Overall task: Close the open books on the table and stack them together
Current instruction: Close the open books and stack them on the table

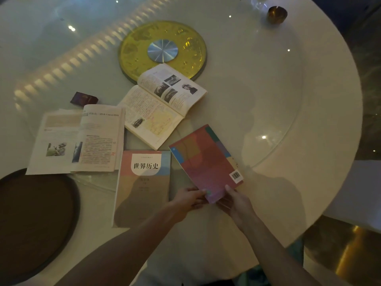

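A: From the head view, why is the red book tilted, its near corner off the table?

B: Both hands pinch that corner, left hand and right hand, probably to carry it onto the closed history textbook just left of it.

A: And the rest?

B: The map book lies open beyond the history textbook, the photo book open to its far left. Neither is closed yet.

Closed book cover reads "世界历史".
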`<state>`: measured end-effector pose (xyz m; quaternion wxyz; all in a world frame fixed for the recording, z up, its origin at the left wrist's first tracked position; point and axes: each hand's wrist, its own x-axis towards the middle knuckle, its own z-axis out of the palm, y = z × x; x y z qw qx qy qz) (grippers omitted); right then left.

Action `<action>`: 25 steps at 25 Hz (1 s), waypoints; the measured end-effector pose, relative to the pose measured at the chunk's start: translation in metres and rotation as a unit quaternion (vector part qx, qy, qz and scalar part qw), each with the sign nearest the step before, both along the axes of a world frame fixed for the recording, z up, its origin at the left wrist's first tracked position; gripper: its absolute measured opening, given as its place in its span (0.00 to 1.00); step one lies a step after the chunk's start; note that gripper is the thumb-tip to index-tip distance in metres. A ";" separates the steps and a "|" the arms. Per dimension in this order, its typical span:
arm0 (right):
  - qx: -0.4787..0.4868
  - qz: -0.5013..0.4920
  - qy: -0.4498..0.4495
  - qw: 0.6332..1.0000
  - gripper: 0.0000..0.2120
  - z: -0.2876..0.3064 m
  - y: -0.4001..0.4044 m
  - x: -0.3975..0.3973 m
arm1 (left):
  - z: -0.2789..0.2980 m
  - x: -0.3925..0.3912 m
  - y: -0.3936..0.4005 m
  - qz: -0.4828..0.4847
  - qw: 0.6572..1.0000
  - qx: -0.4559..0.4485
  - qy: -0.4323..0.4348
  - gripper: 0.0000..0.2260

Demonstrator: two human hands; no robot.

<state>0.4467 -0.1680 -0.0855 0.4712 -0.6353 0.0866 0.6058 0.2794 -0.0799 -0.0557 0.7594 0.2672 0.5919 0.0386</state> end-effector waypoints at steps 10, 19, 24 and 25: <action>0.167 0.074 -0.225 0.957 0.17 0.116 0.073 0.037 | 0.013 -0.013 0.041 -0.240 0.761 0.578 0.171 0.41; 0.221 0.176 -0.228 0.932 0.20 0.170 0.130 0.015 | 0.055 -0.024 0.074 -0.054 0.809 0.584 0.025 0.07; 0.092 0.183 -0.297 0.933 0.15 0.127 0.112 -0.009 | 0.071 -0.067 0.089 0.153 0.920 0.334 -0.138 0.12; 0.060 0.198 -0.263 0.942 0.17 0.117 0.104 -0.020 | 0.072 -0.076 0.091 0.181 0.923 0.300 -0.157 0.14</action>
